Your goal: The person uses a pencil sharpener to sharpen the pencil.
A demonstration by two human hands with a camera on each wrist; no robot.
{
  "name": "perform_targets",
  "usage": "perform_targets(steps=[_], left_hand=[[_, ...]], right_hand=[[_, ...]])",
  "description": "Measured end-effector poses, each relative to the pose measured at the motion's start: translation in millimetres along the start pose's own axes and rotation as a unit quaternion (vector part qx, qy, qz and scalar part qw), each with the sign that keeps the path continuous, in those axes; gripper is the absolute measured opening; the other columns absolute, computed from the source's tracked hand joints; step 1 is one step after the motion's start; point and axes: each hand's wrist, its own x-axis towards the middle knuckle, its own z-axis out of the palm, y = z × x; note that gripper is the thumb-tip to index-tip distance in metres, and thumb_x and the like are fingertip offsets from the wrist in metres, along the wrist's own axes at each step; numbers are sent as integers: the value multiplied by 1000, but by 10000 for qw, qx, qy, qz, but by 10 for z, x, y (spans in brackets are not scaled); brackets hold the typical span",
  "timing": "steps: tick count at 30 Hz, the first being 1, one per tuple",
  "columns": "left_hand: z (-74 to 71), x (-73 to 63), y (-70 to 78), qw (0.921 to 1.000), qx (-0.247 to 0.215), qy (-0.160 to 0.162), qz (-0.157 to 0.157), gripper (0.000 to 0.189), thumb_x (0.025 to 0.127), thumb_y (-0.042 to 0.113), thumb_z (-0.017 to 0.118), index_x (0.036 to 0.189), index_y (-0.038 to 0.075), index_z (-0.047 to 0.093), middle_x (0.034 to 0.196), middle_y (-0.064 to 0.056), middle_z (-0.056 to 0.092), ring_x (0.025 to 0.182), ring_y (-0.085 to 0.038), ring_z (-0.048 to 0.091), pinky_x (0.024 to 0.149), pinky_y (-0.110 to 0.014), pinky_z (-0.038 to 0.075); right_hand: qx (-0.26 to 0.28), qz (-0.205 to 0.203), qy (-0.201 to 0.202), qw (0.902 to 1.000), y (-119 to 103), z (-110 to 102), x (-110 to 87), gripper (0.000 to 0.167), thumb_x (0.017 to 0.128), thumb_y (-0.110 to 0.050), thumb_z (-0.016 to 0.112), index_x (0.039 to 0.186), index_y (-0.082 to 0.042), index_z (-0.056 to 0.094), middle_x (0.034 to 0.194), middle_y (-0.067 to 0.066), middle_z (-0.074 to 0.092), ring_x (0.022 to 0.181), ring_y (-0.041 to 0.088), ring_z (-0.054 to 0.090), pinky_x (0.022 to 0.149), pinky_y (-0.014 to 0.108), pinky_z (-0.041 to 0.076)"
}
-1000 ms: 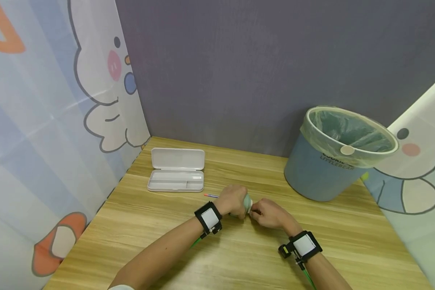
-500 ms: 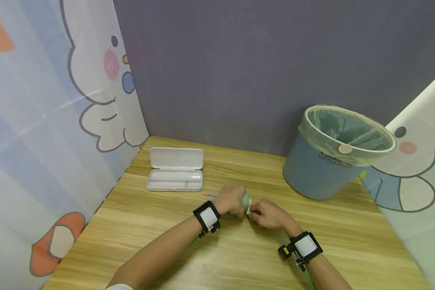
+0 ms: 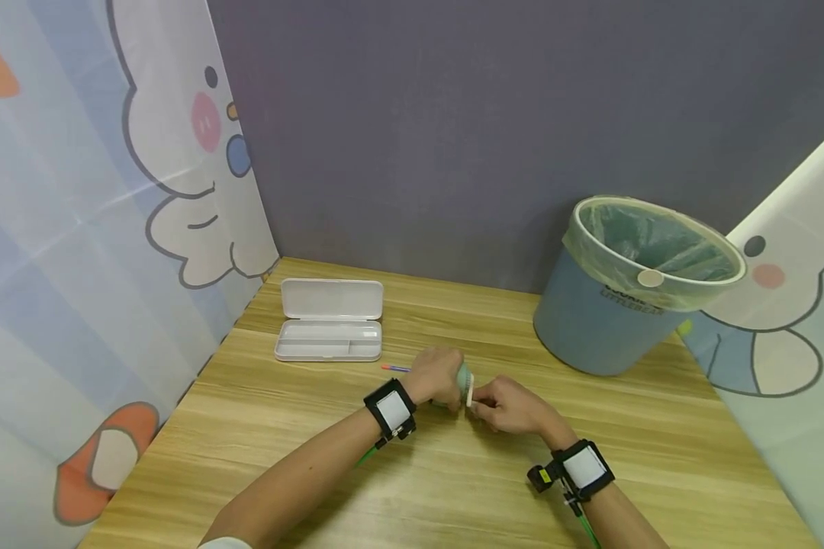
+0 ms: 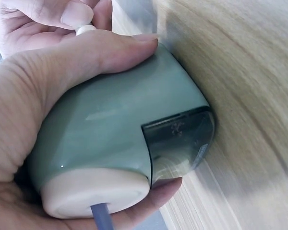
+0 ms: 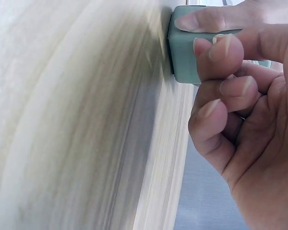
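Wrapping its fingers and thumb round a green sharpener (image 4: 105, 115), the left hand (image 3: 436, 377) holds it low at the wooden table (image 3: 419, 488), close to the middle of the work area; whether the base rests fully on the wood is hard to make out. From the sharpener's round cream face (image 4: 69, 191) sticks a purple pencil (image 4: 102, 218), seated in the hole, and in the head view its orange-red end points left, towards the pencil box. Set into the sharpener's body is a dark see-through drawer (image 4: 177, 146) bearing a small pale mark and, along its edge, faint lettering too small to read. On the opposite side, the right hand (image 3: 511, 406) pinches the sharpener's pale handle (image 3: 470, 390) between thumb and forefinger, its other fingers curled in towards the palm. Each wrist wears a black strap with a white square on top, the left strap (image 3: 390, 408) and the right strap (image 3: 586, 467) both trailing a green cable. Beyond the left hand sits a white pencil box (image 3: 313, 348), its lid (image 3: 332, 299) flipped back and its tray divided into compartments. Well to the right stands a blue bin (image 3: 584, 328) with a clear liner (image 3: 625, 221) folded over its rim; its dark print reads "LITTLEBEAR", under a line partly covered by the liner that looks like "COOKIE". Behind rises a plain grey wall (image 3: 419, 137), with cartoon-printed cloth (image 3: 41, 229) at the left.
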Motion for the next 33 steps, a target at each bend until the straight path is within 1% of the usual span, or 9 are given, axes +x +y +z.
perform_targets(steps=[4,10,13,18,23,28,33], left_hand=[[-4,-2,-9,10000,23,37,1,45,56,23,100,84,15,65,73,5,60,63,-13,55,51,-27,46],[-8,-10,-15,9999,-96,26,15,44,55,19,99,83,14,64,72,4,60,61,-14,55,50,-27,46],[-4,-11,-16,9999,-80,83,22,44,55,19,99,82,15,64,72,4,60,61,-13,55,50,-27,46],[4,-13,-4,9999,-29,149,18,43,54,18,99,78,15,63,70,4,59,60,-14,54,49,-27,45],[28,-15,-18,9998,-142,136,59,41,55,14,97,77,15,62,69,3,59,58,-14,53,48,-27,45],[13,-14,-17,9999,-96,101,88,39,57,14,96,75,15,62,68,3,58,56,-13,52,46,-27,44],[-14,-15,-13,9998,-25,68,160,39,57,13,96,77,15,63,68,4,58,57,-13,52,47,-26,44]], right_hand=[[71,-18,-16,10000,-35,-18,-5,25,100,-9,59,76,-10,68,53,-20,46,44,-7,41,46,16,35],[180,42,16,9998,-101,-94,-33,28,102,-12,58,76,-7,66,54,-18,48,46,-3,43,48,18,37],[221,92,62,9997,-128,-136,-41,30,102,-13,57,73,-8,63,54,-17,46,45,-3,40,48,18,35],[147,136,128,9997,-167,-187,-57,31,103,-15,58,72,-12,61,55,-16,46,46,-2,39,48,18,33],[131,168,93,9997,-183,-206,-59,30,104,-16,57,77,-6,65,55,-16,50,46,-2,41,49,18,34],[-22,109,128,9999,-195,-232,-50,29,104,-16,57,78,-7,66,56,-16,52,47,-1,43,51,18,35],[-176,-10,157,9997,-198,-252,-35,27,103,-13,58,77,-8,66,57,-18,52,47,-3,43,51,17,35]])
